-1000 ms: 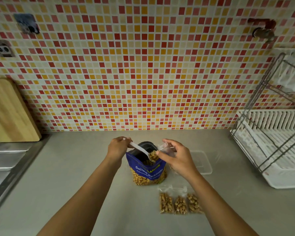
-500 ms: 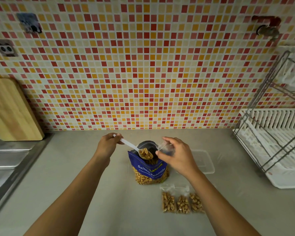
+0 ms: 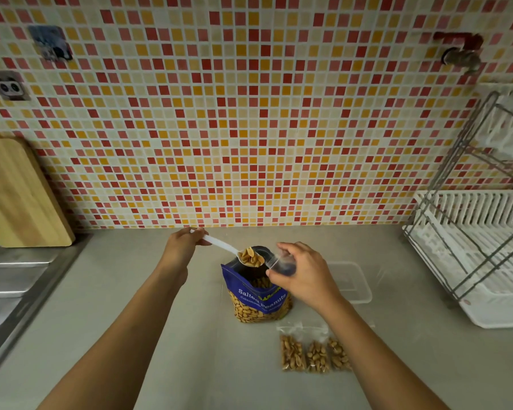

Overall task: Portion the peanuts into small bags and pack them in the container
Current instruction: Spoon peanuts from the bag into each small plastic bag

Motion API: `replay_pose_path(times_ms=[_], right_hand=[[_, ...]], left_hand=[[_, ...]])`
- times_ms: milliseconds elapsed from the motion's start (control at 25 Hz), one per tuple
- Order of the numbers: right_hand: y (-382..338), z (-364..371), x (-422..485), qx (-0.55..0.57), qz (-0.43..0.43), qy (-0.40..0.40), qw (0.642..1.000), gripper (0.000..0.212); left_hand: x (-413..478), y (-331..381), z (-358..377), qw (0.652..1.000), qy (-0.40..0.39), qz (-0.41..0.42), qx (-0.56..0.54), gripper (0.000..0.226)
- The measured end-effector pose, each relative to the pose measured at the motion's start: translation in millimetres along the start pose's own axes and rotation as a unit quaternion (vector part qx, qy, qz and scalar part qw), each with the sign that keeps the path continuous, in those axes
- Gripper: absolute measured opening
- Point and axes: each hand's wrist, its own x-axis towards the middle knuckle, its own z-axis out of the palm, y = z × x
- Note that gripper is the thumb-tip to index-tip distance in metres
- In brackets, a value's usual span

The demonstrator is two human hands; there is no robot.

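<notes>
The wall was a mosaic of small red, orange, yellow and cream tiles, and the table was plain grey. The peanut bag was deep blue with white and yellow lettering and tan nuts showing through its clear base. The spoon and the dish rack were white, the cutting board pale wood.

Both forearms bare, extended forward from bottom edge, angled in toward centre. Left grip knuckles up, fingers curled round end of spoon handle, spoon near level. Right grip just right of spoon bowl, back of hand up, thumb and fingers pinching small bag. Grips apart, not touching.
</notes>
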Motion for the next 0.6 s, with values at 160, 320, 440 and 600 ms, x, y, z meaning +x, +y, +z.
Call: replay_pose_path(times_ms=[160, 320, 440, 600], right_hand=[[-3, 5, 2, 0.003, 0.001, 0.009, 1.0, 0.065], [-8, 8, 3, 0.023, -0.007, 0.025, 0.999, 0.065], [-10, 11, 4, 0.048, -0.015, 0.046, 0.998, 0.062], [-17, 15, 5, 0.085, -0.018, 0.078, 0.993, 0.06]], left_hand=[[-6, 22, -1, 0.999, 0.007, 0.016, -0.029, 0.02], [-13, 30, 3, 0.999, -0.006, 0.042, -0.013, 0.018], [-22, 37, 13, 0.992, -0.017, 0.114, 0.044, 0.018], [-38, 49, 22, 0.902, -0.028, 0.335, 0.272, 0.028]])
